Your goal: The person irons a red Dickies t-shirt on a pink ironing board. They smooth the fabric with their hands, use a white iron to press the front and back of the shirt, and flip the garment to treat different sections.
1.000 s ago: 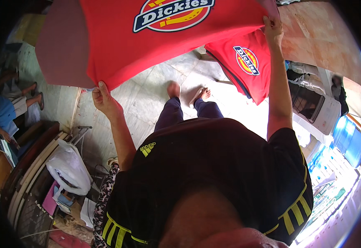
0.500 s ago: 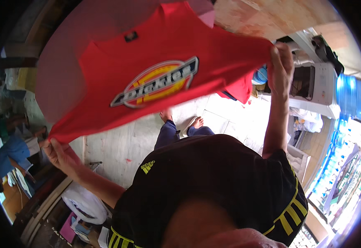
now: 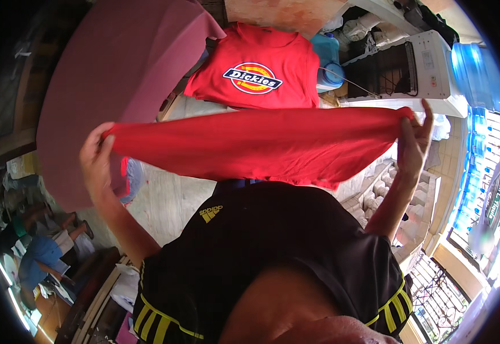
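Note:
A red shirt (image 3: 250,143) is stretched sideways between my two hands, in front of my chest. Its plain side faces up, with no print showing, and its lower edge sags. At its left end, my left hand (image 3: 97,152) pinches a corner between thumb and fingers. My right hand (image 3: 413,143) grips the opposite corner, with one finger sticking up. Just beyond the cloth lies another red shirt (image 3: 290,54), spread face up with an oval yellow, white and dark print. What it rests on is mostly hidden.
A maroon cloth-covered surface (image 3: 106,74) stands at the left. Blue water containers (image 3: 330,69) and a white appliance (image 3: 422,69) are at the back right. A crate of rolled pieces (image 3: 381,195) sits near my right arm. Another person in blue (image 3: 43,255) is at the lower left.
The held shirt has come down and toward me; its printed front was showing and now a plain side shows. My view has shifted, bringing the other printed red shirt fully into sight.

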Available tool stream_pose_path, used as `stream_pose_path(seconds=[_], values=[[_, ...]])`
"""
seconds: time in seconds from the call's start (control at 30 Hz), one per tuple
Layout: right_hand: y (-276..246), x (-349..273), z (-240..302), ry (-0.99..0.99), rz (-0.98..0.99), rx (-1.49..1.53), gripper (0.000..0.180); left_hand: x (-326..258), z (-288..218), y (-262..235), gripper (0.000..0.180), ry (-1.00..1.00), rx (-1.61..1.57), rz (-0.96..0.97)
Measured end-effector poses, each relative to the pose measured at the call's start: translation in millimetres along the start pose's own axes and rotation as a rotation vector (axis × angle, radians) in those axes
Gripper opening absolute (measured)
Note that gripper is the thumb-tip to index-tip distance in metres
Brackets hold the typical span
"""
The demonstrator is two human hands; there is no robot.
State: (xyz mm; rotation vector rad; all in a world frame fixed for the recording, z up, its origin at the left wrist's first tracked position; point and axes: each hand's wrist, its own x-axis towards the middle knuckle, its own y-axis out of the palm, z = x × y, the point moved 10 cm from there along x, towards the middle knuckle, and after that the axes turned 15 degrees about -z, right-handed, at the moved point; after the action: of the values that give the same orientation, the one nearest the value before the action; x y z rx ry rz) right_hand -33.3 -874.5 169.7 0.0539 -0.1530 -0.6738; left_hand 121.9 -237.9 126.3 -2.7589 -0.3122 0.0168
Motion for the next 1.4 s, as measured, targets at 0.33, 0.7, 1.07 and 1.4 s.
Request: stream_pose_path(seconds=[0.33, 0.7, 1.07, 1.4], values=[[-7, 126, -38, 0.027, -0.206, -0.197, 0.046, 141, -71, 139, 0.014, 0.541, 0.324, -0.23], [-91, 35, -305, 0.285, -0.318, -0.14, 0.024, 67, 155, 189, 0.017, 0.124, -0.077, -0.434], [-95, 8, -442, 0.466, -0.28, -0.305, 0.023, 70, 377, 293, 0.034, -0.564, -0.358, -0.565], [-90, 12, -377, 0.405, -0.305, -0.184, 0.023, 137, 277, 291, 0.032, -0.339, -0.731, -0.413]])
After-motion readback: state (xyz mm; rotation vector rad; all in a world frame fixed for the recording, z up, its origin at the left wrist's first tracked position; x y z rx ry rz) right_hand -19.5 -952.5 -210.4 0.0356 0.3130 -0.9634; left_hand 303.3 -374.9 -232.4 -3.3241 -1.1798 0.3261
